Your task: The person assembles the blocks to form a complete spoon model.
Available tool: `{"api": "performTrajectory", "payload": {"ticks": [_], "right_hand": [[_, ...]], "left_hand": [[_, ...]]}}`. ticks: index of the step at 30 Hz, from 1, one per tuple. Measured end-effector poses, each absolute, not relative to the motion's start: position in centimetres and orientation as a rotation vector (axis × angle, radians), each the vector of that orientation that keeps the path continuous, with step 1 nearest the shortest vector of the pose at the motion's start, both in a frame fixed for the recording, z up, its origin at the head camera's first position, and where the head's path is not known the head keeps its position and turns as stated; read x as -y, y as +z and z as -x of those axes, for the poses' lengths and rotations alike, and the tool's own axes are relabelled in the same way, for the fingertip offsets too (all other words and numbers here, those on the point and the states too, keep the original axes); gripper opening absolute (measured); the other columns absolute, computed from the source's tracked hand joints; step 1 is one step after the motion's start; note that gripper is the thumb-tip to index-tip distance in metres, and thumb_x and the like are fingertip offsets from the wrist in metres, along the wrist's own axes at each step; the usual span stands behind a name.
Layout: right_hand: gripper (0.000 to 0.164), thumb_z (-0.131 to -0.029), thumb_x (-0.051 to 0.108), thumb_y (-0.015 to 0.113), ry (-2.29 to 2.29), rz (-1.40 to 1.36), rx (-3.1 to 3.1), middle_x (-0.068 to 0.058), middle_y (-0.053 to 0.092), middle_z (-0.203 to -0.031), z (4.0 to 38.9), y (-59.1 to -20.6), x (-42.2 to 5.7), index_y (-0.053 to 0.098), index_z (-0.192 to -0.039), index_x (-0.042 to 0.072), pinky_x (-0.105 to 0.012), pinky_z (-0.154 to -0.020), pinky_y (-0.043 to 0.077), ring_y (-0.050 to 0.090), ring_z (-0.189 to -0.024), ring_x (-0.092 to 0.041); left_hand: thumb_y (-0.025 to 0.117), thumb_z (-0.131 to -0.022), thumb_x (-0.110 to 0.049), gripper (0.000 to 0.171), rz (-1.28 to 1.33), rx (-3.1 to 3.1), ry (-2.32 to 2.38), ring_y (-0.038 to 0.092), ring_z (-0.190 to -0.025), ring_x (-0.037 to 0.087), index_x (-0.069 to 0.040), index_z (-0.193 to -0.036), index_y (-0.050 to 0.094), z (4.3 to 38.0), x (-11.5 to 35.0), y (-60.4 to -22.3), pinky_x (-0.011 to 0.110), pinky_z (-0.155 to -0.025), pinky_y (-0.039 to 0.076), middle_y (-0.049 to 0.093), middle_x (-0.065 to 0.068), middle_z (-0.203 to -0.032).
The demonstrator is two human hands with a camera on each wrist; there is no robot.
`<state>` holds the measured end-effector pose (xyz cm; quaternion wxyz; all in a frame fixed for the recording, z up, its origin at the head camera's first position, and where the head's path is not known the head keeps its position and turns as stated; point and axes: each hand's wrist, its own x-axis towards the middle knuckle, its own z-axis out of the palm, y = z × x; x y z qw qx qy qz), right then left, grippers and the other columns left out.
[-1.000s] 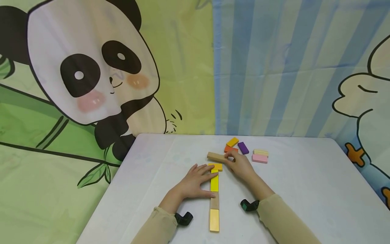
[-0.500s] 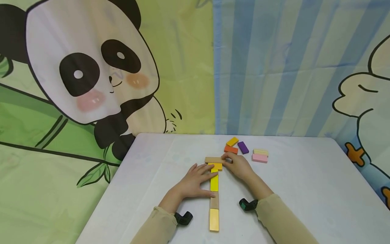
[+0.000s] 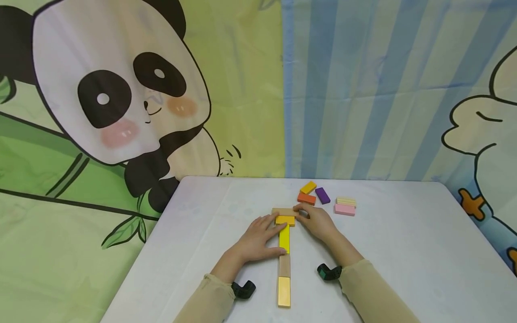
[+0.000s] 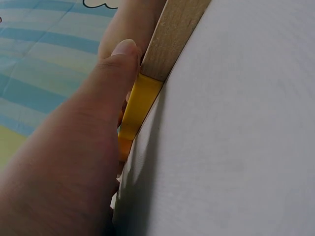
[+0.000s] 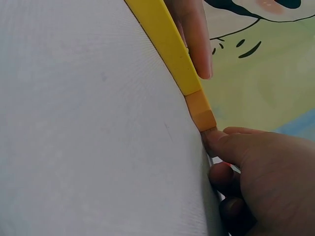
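The long tan wooden block point(image 3: 282, 211) lies low in the middle of the frame, across the top of the row of blocks point(image 3: 284, 265). A second ago it was slanted and apart; now it seems to touch the short orange block point(image 3: 286, 220), so the row looks longer. The right hand point(image 3: 318, 223) pinches its right end. The left hand point(image 3: 255, 241) is spread wide, gripping nothing, its thumb moved up to the bright yellow block point(image 3: 284, 240).

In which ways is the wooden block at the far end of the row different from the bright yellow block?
The wooden block is pale brown, while the yellow block is bright yellow. The wooden block lies left to right; the yellow block lies near to far. The right hand pinches the wooden block's end, while the left hand is at the yellow block. Both are rectangular and lie on the white table.
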<state>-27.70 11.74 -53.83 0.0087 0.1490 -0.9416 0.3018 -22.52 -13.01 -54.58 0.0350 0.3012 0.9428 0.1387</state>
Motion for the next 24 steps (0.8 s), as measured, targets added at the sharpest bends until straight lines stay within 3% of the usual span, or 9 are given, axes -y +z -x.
{"api": "performTrajectory", "payload": {"ticks": [9,11,16,20,24], "right_hand": [[0.041,-0.096,0.025,0.065,0.993,-0.492,3.013,-0.002,0.06,-0.14,27.2,-53.0,-11.9,0.058,-0.136,0.027,-0.055,-0.105,0.047,0.06,-0.12,-0.028],[0.044,-0.096,0.024,0.065,1.02,-0.507,3.012,-0.002,0.058,-0.142,27.0,-52.5,-12.3,0.056,-0.139,0.027,-0.052,-0.102,0.05,0.061,-0.113,-0.026],[0.042,-0.096,0.02,0.065,0.995,-0.512,2.955,-0.007,0.06,-0.138,26.6,-51.5,-14.9,0.058,-0.137,0.022,-0.037,-0.08,0.056,0.058,-0.086,-0.019],[0.039,-0.096,0.018,0.065,0.936,-0.461,2.914,-0.007,0.06,-0.136,26.1,-51.1,-17.7,0.06,-0.134,0.019,-0.03,-0.07,0.05,0.055,-0.08,-0.016],[0.039,-0.096,0.018,0.064,0.886,-0.442,2.904,-0.011,0.059,-0.137,25.2,-51.2,-19.9,0.061,-0.134,0.013,-0.029,-0.069,0.047,0.055,-0.079,-0.015]], "left_hand": [[0.035,-0.081,-0.088,0.085,-0.914,-2.908,0.381,0.016,-0.154,0.026,-0.046,-0.154,0.021,22.5,12.9,-54.7,0.051,-0.125,0.014,0.006,-0.005,-0.168],[0.036,-0.081,-0.087,0.085,-0.914,-2.912,0.38,0.016,-0.154,0.025,-0.046,-0.154,0.023,22.5,13.0,-54.5,0.051,-0.125,0.014,0.007,-0.005,-0.168],[0.041,-0.082,-0.085,0.084,-0.9,-2.902,0.407,0.018,-0.153,0.026,-0.044,-0.154,0.026,22.3,13.0,-53.9,0.051,-0.125,0.014,0.008,-0.004,-0.168],[0.042,-0.083,-0.084,0.084,-0.904,-2.899,0.415,0.019,-0.153,0.027,-0.043,-0.154,0.027,22.3,13.0,-53.8,0.052,-0.125,0.014,0.01,-0.003,-0.168],[0.04,-0.082,-0.085,0.084,-0.924,-2.9,0.411,0.019,-0.153,0.027,-0.043,-0.154,0.027,22.3,13.0,-54.0,0.052,-0.125,0.015,0.011,-0.002,-0.168]]}}
